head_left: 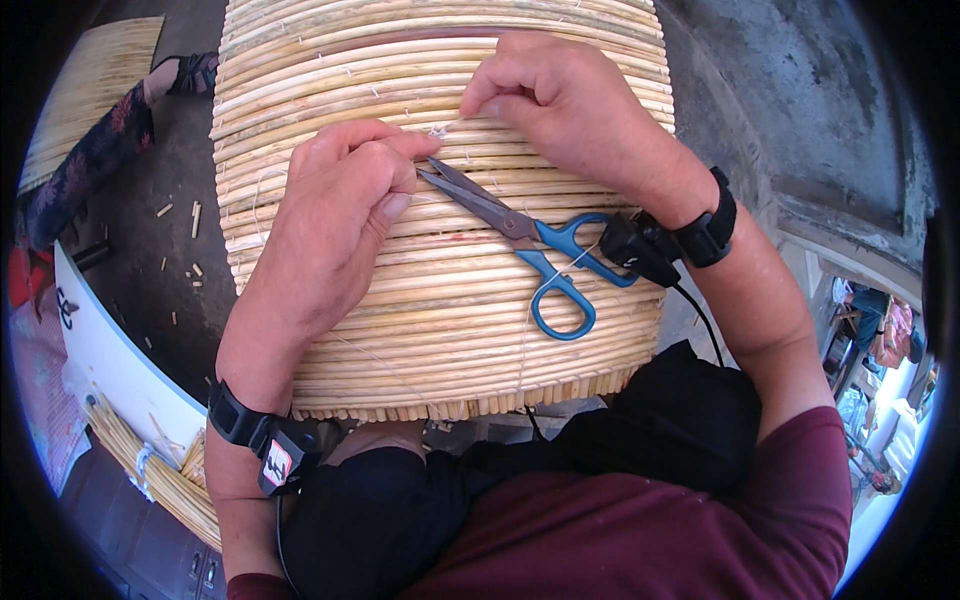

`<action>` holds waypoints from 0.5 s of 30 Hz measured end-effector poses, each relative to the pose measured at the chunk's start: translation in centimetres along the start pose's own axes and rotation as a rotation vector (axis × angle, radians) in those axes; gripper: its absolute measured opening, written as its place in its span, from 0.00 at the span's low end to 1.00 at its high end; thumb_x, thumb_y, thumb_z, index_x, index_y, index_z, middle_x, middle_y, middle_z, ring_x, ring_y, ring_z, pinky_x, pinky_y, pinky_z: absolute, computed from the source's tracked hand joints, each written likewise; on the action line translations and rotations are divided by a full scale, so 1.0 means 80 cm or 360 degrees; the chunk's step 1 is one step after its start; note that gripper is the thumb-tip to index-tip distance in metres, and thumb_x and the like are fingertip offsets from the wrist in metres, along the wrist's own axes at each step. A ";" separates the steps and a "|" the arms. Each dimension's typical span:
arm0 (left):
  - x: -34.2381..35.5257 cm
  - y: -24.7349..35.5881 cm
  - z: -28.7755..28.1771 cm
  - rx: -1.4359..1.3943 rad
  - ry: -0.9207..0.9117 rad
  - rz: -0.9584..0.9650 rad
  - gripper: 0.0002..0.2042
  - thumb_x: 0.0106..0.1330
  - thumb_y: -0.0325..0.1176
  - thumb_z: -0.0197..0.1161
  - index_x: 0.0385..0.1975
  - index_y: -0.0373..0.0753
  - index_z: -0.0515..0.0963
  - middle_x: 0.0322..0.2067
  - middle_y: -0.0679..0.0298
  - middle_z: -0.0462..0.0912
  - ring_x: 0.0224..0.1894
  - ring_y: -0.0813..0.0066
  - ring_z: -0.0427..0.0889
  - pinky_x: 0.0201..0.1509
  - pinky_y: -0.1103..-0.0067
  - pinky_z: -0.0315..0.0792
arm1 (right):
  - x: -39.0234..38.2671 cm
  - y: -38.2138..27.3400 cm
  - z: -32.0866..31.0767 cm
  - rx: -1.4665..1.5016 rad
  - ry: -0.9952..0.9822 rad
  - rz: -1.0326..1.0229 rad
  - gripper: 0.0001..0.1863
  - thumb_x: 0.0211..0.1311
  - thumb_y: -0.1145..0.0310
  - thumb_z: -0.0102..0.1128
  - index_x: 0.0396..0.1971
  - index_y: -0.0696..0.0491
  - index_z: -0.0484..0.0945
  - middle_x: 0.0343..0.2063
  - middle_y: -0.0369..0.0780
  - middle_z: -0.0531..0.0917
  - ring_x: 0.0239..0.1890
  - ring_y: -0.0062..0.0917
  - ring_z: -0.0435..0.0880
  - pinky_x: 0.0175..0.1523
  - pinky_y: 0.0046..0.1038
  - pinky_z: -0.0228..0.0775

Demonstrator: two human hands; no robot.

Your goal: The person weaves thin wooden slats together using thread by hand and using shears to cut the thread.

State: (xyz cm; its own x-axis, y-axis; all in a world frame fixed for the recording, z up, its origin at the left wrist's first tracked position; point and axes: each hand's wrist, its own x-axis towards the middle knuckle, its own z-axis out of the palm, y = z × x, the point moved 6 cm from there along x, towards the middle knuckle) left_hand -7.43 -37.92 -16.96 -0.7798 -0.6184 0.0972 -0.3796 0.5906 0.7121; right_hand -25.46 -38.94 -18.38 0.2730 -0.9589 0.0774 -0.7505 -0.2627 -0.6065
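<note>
A mat of pale reed sticks (590, 345), laid side by side and bound with white thread, spreads before me. My left hand (330, 225) rests on its middle, fingers closed, the index fingertip at a small tuft of white thread (438, 132). Just beyond and to the right, my right hand (565, 105) is closed in a pinch above the mat, seemingly on the thread's end, which is too fine to see fully. Scissors (518, 226) with blue handles lie on the mat between my hands, blades slightly apart and tips near my left fingers. Loose thread trails beneath them.
Another person's dark flowered garment (115, 140) shows at the left, beside a second reed mat (95, 80). Short stick offcuts (195, 222) litter the floor. Lower left are a white curved panel (130, 345) and a bundle of reeds (165, 485). Black cloth (690, 420) covers my lap.
</note>
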 end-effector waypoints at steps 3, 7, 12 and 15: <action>0.003 -0.002 0.001 -0.0006 0.0032 0.0008 0.03 0.65 0.22 0.54 0.33 0.39 0.69 0.51 0.61 0.80 0.56 0.58 0.70 0.61 0.68 0.63 | 0.000 -0.004 0.003 -0.0015 0.0010 -0.0049 0.07 0.61 0.69 0.56 0.30 0.49 0.84 0.29 0.37 0.81 0.36 0.32 0.81 0.41 0.33 0.72; 0.002 -0.007 0.001 -0.0110 0.0073 -0.0074 0.03 0.67 0.22 0.52 0.31 0.38 0.68 0.51 0.59 0.79 0.56 0.61 0.70 0.61 0.71 0.65 | -0.003 -0.006 0.003 -0.0061 0.0056 -0.0019 0.07 0.61 0.68 0.57 0.30 0.48 0.85 0.29 0.35 0.82 0.36 0.30 0.81 0.40 0.33 0.73; 0.005 -0.006 0.000 -0.0111 0.0122 -0.0046 0.04 0.65 0.20 0.54 0.32 0.37 0.69 0.48 0.57 0.80 0.52 0.61 0.71 0.57 0.72 0.68 | -0.004 -0.004 0.005 -0.0066 0.0052 0.0051 0.06 0.61 0.69 0.58 0.31 0.48 0.85 0.30 0.35 0.82 0.35 0.30 0.82 0.40 0.33 0.73; 0.005 -0.004 -0.002 -0.0081 0.0128 -0.0062 0.03 0.64 0.21 0.54 0.33 0.37 0.69 0.48 0.58 0.80 0.51 0.61 0.72 0.55 0.73 0.68 | -0.003 -0.006 0.005 -0.0092 0.0073 0.0033 0.06 0.60 0.70 0.59 0.31 0.48 0.85 0.30 0.35 0.82 0.35 0.30 0.82 0.40 0.33 0.73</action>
State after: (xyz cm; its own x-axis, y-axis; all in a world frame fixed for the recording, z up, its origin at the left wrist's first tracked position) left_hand -7.57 -38.46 -17.03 -0.7215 -0.6815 0.1227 -0.3818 0.5394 0.7505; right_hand -24.94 -38.51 -18.43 0.2303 -0.9677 0.1025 -0.7896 -0.2474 -0.5615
